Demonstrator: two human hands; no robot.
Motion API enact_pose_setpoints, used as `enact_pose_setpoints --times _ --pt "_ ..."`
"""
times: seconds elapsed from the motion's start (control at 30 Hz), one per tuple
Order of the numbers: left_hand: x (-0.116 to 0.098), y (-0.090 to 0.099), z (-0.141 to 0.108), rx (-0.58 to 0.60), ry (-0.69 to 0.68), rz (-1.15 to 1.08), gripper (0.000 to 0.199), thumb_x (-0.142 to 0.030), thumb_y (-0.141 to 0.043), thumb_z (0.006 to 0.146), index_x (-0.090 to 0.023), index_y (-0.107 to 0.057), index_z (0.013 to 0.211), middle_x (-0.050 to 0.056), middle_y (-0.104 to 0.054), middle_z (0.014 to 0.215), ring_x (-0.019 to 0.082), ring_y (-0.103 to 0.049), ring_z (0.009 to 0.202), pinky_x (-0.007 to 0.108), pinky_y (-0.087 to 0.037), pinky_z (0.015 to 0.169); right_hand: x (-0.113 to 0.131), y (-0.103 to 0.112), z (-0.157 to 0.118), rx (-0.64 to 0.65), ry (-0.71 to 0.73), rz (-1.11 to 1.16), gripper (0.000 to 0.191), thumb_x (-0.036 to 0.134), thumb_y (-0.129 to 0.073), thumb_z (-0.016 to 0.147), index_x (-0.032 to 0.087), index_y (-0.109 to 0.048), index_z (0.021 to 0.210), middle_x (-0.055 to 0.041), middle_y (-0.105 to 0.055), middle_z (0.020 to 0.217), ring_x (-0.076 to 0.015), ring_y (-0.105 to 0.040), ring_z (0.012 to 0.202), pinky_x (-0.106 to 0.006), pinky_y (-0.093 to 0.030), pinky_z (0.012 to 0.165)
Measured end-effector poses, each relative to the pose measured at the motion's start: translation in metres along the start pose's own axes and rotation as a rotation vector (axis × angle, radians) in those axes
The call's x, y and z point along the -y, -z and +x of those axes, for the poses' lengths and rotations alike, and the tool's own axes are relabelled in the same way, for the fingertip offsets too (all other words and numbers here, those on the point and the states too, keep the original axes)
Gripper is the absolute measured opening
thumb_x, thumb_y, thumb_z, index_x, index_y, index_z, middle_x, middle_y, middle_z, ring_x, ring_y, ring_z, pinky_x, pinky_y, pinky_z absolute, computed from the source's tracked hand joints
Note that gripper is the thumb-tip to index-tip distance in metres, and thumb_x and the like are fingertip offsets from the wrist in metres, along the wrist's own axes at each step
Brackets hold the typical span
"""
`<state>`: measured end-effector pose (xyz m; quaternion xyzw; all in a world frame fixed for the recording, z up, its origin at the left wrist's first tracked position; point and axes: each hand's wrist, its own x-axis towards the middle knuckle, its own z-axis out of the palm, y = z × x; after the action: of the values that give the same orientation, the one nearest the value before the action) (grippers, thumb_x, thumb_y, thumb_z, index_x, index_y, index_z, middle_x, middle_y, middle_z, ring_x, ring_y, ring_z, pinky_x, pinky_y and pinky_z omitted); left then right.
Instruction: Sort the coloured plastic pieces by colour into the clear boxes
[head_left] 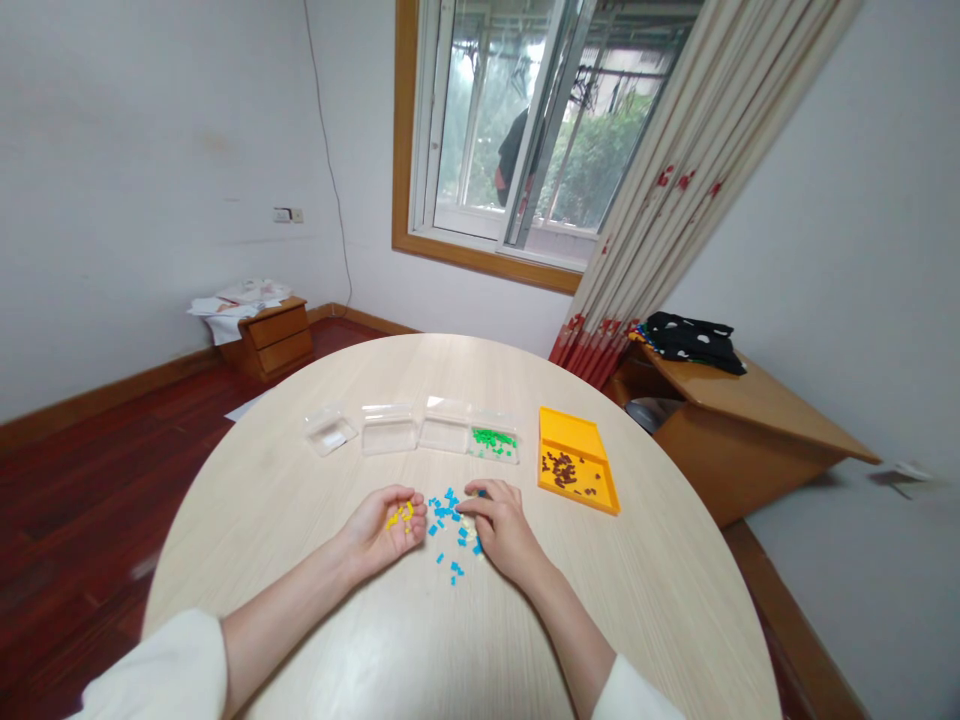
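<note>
Before the window (pixel 480 130) stood a pale round table (pixel 420 640). My left hand (pixel 379 530), palm up and half open, cradled tiny yellow bricks (pixel 409 511); my right hand (pixel 502 522), fingers bent and slightly parted, reached among loose blue bricks (pixel 449 506), whether pinching any I couldn't tell. Green bricks (pixel 493 440) sat boxed beyond.

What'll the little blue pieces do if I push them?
The blue pieces would probably scatter, since they lie loose near the right hand. They'd likely feel light, being tiny. They look angular, so sliding seems likelier than rolling.
</note>
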<state>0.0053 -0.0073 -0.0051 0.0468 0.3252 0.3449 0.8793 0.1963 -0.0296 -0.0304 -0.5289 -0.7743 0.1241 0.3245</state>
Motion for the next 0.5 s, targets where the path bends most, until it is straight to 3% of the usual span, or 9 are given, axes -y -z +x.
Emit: enact_pose_setpoints --times 0.13,0.5 --pt "-0.0003 0.0008 0.0017 -0.015 -0.018 0.002 0.024 -0.009 -0.037 0.08 -0.01 -0.049 0.059 0.005 -0.05 0.051 0.008 -0.044 0.042 0.017 -0.041 0.042 -0.0024 0.0011 -0.0002 -0.041 -0.013 -0.012 0.036 -0.003 -0.045 0.072 0.022 -0.07 0.079 -0.0054 -0.062 0.096 -0.0196 -0.052 0.097 -0.039 -0.033 0.086" --pt "-0.0006 0.0032 0.0032 -0.013 -0.039 0.003 0.022 -0.009 -0.038 0.079 -0.01 -0.048 0.059 0.004 -0.049 0.051 0.008 -0.043 0.042 0.017 -0.04 0.042 -0.0006 0.0029 -0.0013 -0.007 -0.044 -0.018 0.016 0.013 -0.055 0.078 0.022 -0.067 0.074 -0.0051 -0.063 0.093 -0.0203 -0.054 0.095 -0.039 -0.032 0.084"
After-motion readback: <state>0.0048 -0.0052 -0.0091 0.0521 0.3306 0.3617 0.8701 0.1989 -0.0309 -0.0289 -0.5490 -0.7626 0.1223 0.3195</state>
